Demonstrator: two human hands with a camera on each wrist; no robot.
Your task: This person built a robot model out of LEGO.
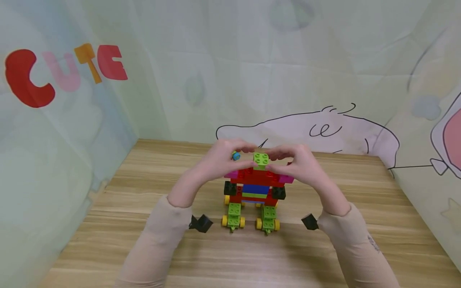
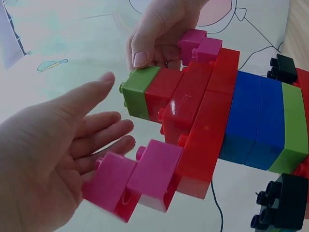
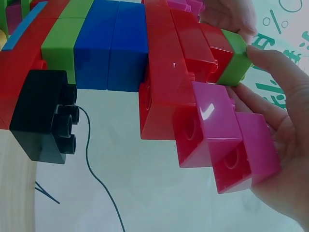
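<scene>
A figure of toy bricks stands on the table, with a light green brick (image 1: 261, 159) on top of stacked red bricks (image 2: 203, 140). Pink bricks (image 3: 217, 116) form its two side arms. Blue bricks (image 2: 256, 116) make up the middle. My left hand (image 1: 225, 160) is beside the green brick, its thumb and fingers apart from the brick in the left wrist view. On the other side, my right hand (image 1: 295, 162) has its thumb tip at the green brick's edge; its fingers are partly hidden behind the bricks. Both hands have their fingers extended.
Black bricks (image 1: 278, 193) jut from the figure's sides above green wheeled feet (image 1: 234, 215) with yellow wheels. A small blue round piece (image 1: 235, 156) shows by the left hand. Patterned cloth walls (image 1: 173, 80) border the wooden table (image 1: 151, 168).
</scene>
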